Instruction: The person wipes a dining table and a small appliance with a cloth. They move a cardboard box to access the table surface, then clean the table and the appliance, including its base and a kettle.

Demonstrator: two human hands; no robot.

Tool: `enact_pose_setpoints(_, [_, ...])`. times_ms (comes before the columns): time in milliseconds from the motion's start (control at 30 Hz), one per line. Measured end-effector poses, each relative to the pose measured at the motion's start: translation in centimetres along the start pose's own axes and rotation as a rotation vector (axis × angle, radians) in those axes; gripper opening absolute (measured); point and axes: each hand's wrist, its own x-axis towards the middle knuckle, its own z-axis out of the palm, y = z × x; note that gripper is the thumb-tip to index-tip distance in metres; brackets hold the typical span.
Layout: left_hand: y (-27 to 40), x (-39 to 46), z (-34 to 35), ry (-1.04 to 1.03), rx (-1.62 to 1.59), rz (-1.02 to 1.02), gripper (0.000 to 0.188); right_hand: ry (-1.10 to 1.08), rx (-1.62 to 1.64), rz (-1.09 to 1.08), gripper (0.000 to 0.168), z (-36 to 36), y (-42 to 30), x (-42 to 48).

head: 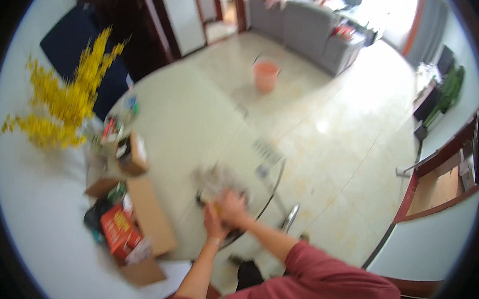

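Observation:
My left hand point(215, 220) and my right hand point(232, 207) are close together over the near edge of a pale, glass-like table top point(177, 123). Both are blurred. They rest on or around a small yellowish item between them, whose kind I cannot tell. A crumpled greyish-beige cloth-like thing point(218, 178) lies on the table just beyond my fingers. Something dark shows at the left of the hands and beneath them. The blur hides how the fingers are closed.
An open cardboard box point(152, 215) holding a red packet point(122, 230) stands at the left. Behind it are a smaller box point(132, 153) and yellow artificial-looking flowers point(67, 104). On the tiled floor stand an orange bucket point(266, 75) and a grey sofa point(307, 33).

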Motion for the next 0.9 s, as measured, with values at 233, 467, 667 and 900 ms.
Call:
enact_pose_setpoints(233, [4.9,-11.2,3.1,0.036,0.101,-0.464,0.097,-0.267,0.432,-0.27,0.045,-2.7,5.0,-7.4])
enact_pose_setpoints(467, [24.5,-7.4,5.4,-0.498,-0.409,-0.342,0.062,-0.593,1.741,0.079,0.053,-7.1,22.2,-20.5])
enact_pose_setpoints(667, [39.9,2.8,14.2,-0.631,-1.138,-0.44,0.052,-0.474,2.664,0.319,0.064,-20.0,35.6,-27.7])
enact_pose_setpoints(900, [41.4,9.6,17.6,-0.446,-1.675,-0.452,0.042,0.176,2.62,-0.147,0.06,-32.5,42.4,-32.8])
